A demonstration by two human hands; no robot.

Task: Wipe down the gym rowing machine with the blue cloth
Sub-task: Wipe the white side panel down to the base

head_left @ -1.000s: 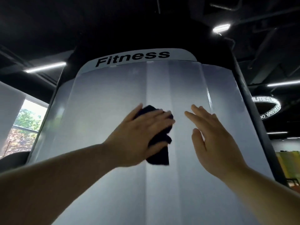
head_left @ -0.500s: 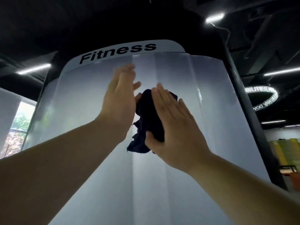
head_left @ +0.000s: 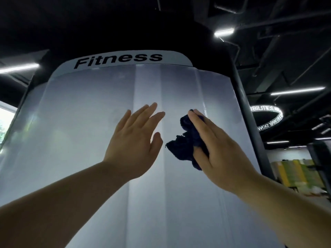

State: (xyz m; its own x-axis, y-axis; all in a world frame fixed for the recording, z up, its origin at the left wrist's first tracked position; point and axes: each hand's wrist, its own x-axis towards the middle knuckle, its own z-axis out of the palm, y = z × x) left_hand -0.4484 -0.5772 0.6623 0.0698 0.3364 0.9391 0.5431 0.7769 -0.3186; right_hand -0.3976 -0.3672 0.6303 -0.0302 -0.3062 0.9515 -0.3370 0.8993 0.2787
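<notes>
Right hand [head_left: 220, 145] lies flat on the cloth [head_left: 184, 140], fingers straight and pressed together, pinning the dark blue wad against the pale curved panel [head_left: 89, 122] of the machine. Its thumb is half buried in the folds, so I cannot tell whether it hooks the fabric or only rests in it. Left hand [head_left: 136, 140] is just beside the cloth but apart from it, fingers straight and a little spread, holding nothing; whether its palm touches the panel cannot be told from this angle. The cloth sits right of the panel's middle, well below the Fitness label [head_left: 118, 59] and near the dark post [head_left: 247, 113] at the right edge. By the look of it, the wipe is under way on this upright face. The main risk is the cloth itself: it is bunched, not spread, and seems held mostly by flat pressure on a glossy upright surface, so easing the push mid-stroke could let it slide out and drop. A wad also meets little of the panel, which may leave missed strips. The bare left palm could smear prints wherever it leans.
</notes>
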